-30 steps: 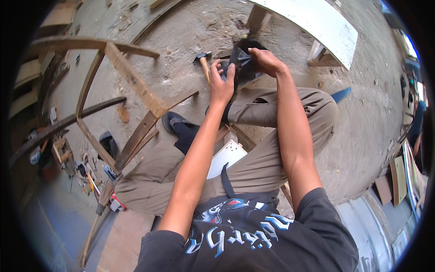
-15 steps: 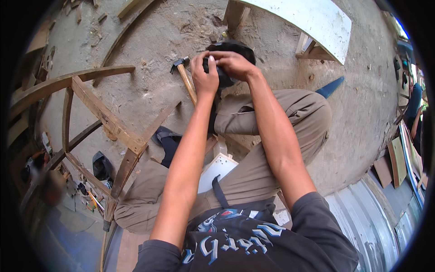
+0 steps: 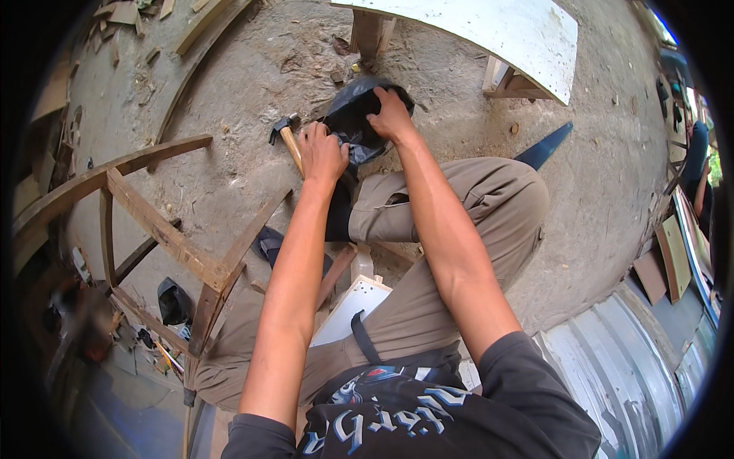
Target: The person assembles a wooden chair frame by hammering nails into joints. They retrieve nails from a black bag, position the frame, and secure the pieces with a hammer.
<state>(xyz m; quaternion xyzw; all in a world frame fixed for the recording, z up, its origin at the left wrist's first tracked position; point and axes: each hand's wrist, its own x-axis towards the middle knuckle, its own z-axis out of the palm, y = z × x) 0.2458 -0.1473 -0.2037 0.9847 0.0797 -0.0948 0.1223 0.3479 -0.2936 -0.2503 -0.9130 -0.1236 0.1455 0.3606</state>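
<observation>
A black plastic bag (image 3: 353, 115), its mouth spread wide, lies on the ground ahead of my knees. My left hand (image 3: 323, 151) pinches the near left part of its rim, fingers curled over the plastic. My right hand (image 3: 391, 116) grips the rim on the right side, with the thumb toward the bag's dark inside. What is in the bag cannot be made out. Just left of my left hand lies a claw hammer (image 3: 289, 142) with a wooden handle, partly covered by that hand.
A white-topped wooden piece (image 3: 497, 34) stands at the far right. A blue pointed blade (image 3: 547, 147) lies by my right knee. On the left is a curved wooden frame (image 3: 164, 229), with another black bag (image 3: 174, 302) beyond it. Corrugated metal sheets (image 3: 612, 375) lie lower right.
My hands were close together over the bag. Now they are apart, the right one farther up the rim, and the bag's mouth is opened wide. The view has shifted slightly.
</observation>
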